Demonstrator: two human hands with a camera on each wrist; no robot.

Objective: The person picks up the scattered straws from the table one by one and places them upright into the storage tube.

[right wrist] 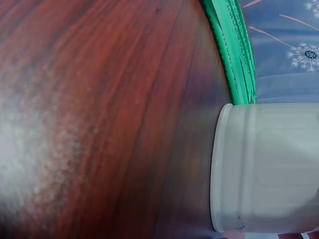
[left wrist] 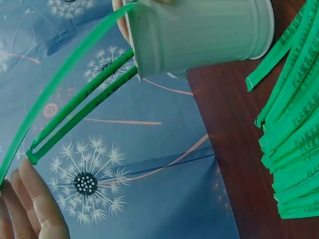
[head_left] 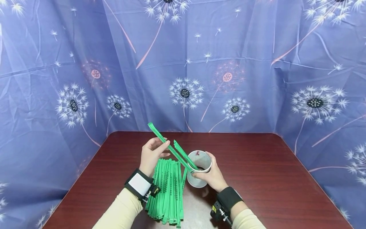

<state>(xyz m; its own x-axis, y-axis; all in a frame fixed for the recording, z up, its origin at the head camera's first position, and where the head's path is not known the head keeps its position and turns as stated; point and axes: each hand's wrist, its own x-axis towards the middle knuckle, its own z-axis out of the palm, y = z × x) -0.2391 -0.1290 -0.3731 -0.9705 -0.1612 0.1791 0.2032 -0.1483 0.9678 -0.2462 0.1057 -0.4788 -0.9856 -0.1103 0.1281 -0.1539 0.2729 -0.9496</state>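
My left hand (head_left: pixel 151 156) pinches a long green wrapped straw (head_left: pixel 156 133) between thumb and fingers. The straw slants down to the right, its lower end at the rim of a white bucket (head_left: pixel 196 182). Two more green wrapped straws (head_left: pixel 180 150) lean inside the bucket, their upper ends sticking out to the left. With thumb and fingers around the upper rim, my right hand (head_left: pixel 213 175) grips the bucket from the right. The left wrist view shows the held straw bending in an arc to the bucket's mouth (left wrist: pixel 138 45).
A thick pile of green wrapped straws (head_left: pixel 167 194) with dark print lies left of the bucket, under the left forearm. One straw there lies close to the bucket's side. The dark red wooden table (head_left: pixel 257 165) meets a blue dandelion-print cloth (head_left: pixel 246 38) behind.
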